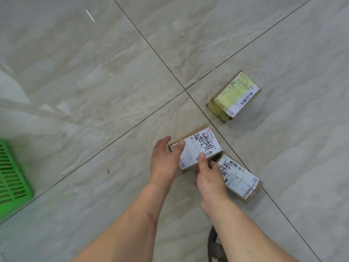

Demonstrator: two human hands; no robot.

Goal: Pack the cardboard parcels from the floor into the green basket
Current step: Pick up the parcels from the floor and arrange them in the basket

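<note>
The green basket (13, 178) stands at the far left edge, well apart from the parcels. The left hand (166, 159) and the right hand (207, 178) hold the middle parcel (198, 150) on the floor (94, 72), fingers curled on its edges. I think a firm lift with both hands is best. Its label shows digits, perhaps "502 0703", and black scribbles. Just beside lies the near parcel (239, 178); farther right, the yellow-taped parcel (234, 96).
</note>
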